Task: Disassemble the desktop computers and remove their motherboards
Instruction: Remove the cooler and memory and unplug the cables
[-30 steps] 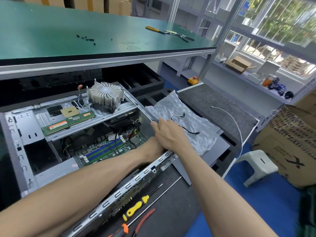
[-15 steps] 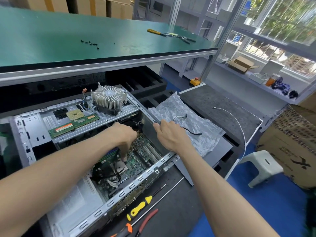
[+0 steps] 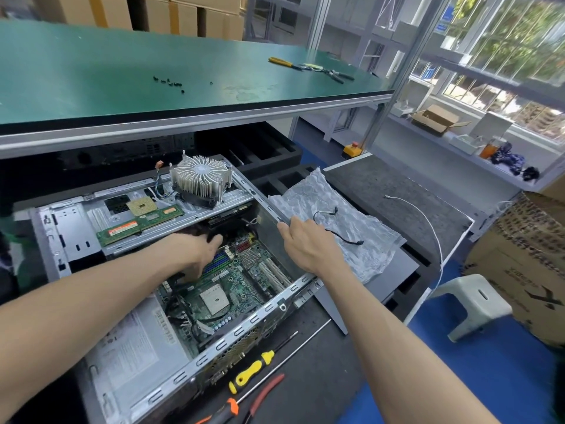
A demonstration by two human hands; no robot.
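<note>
Tools lie closest to you: a yellow screwdriver [image 3: 251, 371] at 6 o'clock, beside the computer case [image 3: 195, 359] on the dark counter [image 3: 308, 381].

Your left hand [image 3: 195, 255] has moved. A moment ago it was poking down at the middle of the board; now it has slid up toward 11 o'clock, to the board's far edge by the blue slots. Its fingers reach down under the metal bar, and you cannot tell if they hold anything. That means you are likely freeing a plug or clip, so the board is not out yet.

Your right hand [image 3: 308, 244] has stayed put, fingers curled over the case's right wall, holding it steady.

The green motherboard [image 3: 235, 289] lies flat on the case floor. Its long side runs from 7 o'clock to 1 o'clock.

Farther back, the round silver cooler [image 3: 200, 180] sits on top of the case at 12 o'clock.
</note>
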